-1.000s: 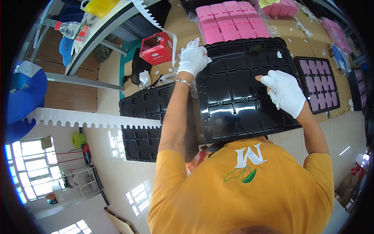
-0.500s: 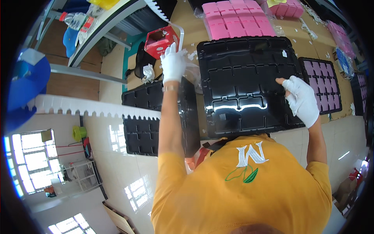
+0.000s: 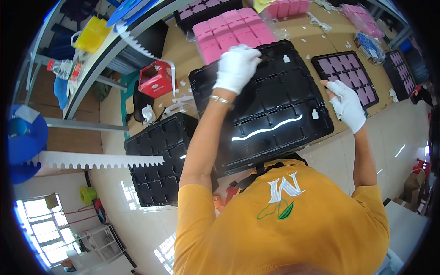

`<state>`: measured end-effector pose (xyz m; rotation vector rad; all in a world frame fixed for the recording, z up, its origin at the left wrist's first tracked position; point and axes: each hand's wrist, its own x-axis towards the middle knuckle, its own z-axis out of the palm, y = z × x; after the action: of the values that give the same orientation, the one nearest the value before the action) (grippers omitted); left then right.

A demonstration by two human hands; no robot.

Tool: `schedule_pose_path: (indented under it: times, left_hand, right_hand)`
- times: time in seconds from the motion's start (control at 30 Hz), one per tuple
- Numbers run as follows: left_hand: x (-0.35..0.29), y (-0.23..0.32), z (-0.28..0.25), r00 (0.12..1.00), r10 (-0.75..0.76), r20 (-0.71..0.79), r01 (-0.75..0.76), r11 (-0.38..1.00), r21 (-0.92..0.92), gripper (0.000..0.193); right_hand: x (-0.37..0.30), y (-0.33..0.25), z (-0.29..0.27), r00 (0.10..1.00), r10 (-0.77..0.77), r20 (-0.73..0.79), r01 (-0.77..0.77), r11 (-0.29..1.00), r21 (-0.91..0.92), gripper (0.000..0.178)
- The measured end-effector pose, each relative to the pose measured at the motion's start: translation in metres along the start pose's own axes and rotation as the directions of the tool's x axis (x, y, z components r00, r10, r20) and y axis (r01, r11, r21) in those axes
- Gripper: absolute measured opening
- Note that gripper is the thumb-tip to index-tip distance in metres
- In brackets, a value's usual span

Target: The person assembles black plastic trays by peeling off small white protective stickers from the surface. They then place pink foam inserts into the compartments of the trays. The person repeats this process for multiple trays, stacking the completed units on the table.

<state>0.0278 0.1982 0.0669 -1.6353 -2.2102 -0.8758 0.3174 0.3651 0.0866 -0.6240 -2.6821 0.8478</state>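
Observation:
A large glossy black plastic tray [image 3: 270,96] lies on the cardboard-covered table in front of me, with moulded ridges across its face. Two small white bottle-shaped stickers show on it: one sticker [image 3: 287,59] near the far edge, another sticker [image 3: 315,114] toward the near right corner. My left hand [image 3: 237,68], in a white glove, is over the tray's far left part, fingers curled into a pinch; what they hold, if anything, is hidden. Just off the tray's right edge, my gloved right hand [image 3: 347,105] has loosely bent fingers, bare fingertips apart, with nothing visible in them.
Right of the tray lies a smaller black tray [image 3: 347,75] with purple foam blocks. Pink foam blocks [image 3: 229,31] sit behind. At left are a red box [image 3: 156,79], a stack of black trays [image 3: 158,146] and a white toothed strip [image 3: 101,159]. A roll of tape [image 3: 369,47] lies far right.
My left hand has moved right from beside the red box onto the tray. My right hand has drawn off the tray's surface, and a second white sticker now shows on it. The view has shifted.

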Motion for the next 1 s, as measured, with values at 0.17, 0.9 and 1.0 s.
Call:
schedule_pose_path:
  times: [0.17, 0.9, 1.0]
  left_hand:
    - [0.05, 0.022, 0.063, 0.948, -0.101, 0.302, 0.093, 0.995, 0.043, 0.017]
    - [0.063, 0.031, 0.089, 0.883, -0.129, 0.452, 0.013, 0.968, 0.25, 0.012]
    - [0.062, 0.038, 0.088, 0.889, -0.138, 0.437, 0.042, 0.974, 0.222, 0.012]
  right_hand:
    - [-0.01, 0.033, 0.009, 0.992, -0.037, -0.121, 0.034, 0.999, -0.025, 0.025]
    - [0.037, 0.08, 0.002, 1.0, 0.031, -0.006, -0.029, 0.99, 0.139, 0.022]
    - [0.043, 0.088, 0.01, 0.999, -0.025, -0.022, 0.028, 0.986, 0.163, 0.022]
